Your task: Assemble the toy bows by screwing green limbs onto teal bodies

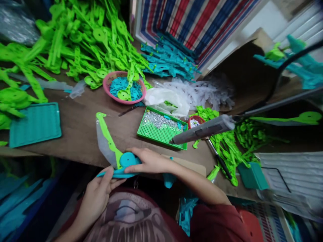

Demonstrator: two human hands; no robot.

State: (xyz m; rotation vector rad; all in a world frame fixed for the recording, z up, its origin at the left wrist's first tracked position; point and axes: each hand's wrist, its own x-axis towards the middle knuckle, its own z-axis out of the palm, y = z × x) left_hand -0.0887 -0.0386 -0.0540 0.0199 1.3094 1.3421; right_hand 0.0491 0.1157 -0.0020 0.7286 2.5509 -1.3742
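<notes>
At the table's front edge, both hands hold a teal-and-green plastic toy knife (127,159) with a round teal disc at its joint. Its green arm, backed by a translucent grey blade (103,146), sticks up and away over the table. The fingers and thumb of my left hand (98,189) pinch the left end of the teal handle (118,173). My right hand (150,160) grips around the disc end, thumb along the handle and fingers behind it. Some of the right fingers are hidden by the toy.
A green perforated tray (161,134) of small metal parts lies beyond my right hand, under a grey electric screwdriver (204,129). Behind are a pink bowl (107,85) of teal pieces and piled green parts (75,40). A teal tray (35,124) sits at left.
</notes>
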